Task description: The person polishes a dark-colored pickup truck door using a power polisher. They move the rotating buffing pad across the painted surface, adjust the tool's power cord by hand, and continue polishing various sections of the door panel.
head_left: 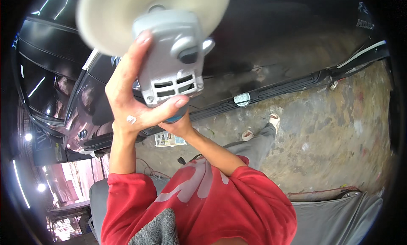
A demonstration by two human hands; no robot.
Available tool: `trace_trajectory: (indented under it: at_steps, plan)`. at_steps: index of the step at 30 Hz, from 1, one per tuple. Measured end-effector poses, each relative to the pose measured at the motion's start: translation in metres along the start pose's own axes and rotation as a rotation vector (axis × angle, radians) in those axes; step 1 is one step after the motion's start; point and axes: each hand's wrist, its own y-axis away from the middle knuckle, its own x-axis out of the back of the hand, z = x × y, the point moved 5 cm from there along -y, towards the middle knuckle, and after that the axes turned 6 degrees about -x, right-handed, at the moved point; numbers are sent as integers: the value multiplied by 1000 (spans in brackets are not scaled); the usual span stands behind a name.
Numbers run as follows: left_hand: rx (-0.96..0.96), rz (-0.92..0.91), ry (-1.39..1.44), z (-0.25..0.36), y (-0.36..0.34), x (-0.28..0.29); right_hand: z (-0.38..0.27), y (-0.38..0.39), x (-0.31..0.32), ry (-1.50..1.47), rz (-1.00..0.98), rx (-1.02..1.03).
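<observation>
A silver-headed polisher (pixel 169 58) with a round, cream-white buffing pad (pixel 104 24) is held up close before me. The pad's blurred surface suggests spinning, and it lies against or just over a dark glossy car panel (pixel 271 41); contact cannot be made out. My left hand (pixel 129 92) wraps the left side of the polisher's head, thumb below the vent slots, one finger along its upper edge. Underneath, my right hand (pixel 180 125) is closed around the blue-grey lower body, mostly hidden by the head and my left thumb.
Black trim (pixel 271 86) runs along the car's lower edge, with a pale blue-white piece (pixel 241 99) on it. A newspaper (pixel 170 139) lies on the stained concrete floor (pixel 330 126). Behind me, a grey cover (pixel 335 219) drapes something, with a red hose (pixel 326 190) beside it.
</observation>
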Motion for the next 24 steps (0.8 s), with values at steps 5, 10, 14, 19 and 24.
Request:
trace_trajectory:
  at_steps: [5,10,14,19,24]
  plan:
    - [185,224,153,-19,46,21,0,4,-10,6,-1,4]
    - [301,564,204,-9,102,50,-12,26,-9,156,-142,-44]
    - [288,785,513,22,118,55,-62,53,4,250,-190,-140]
    - [237,737,707,59,97,48,-145,59,28,578,-45,23]
    - [104,853,1192,107,100,9,-257,62,74,673,115,22]
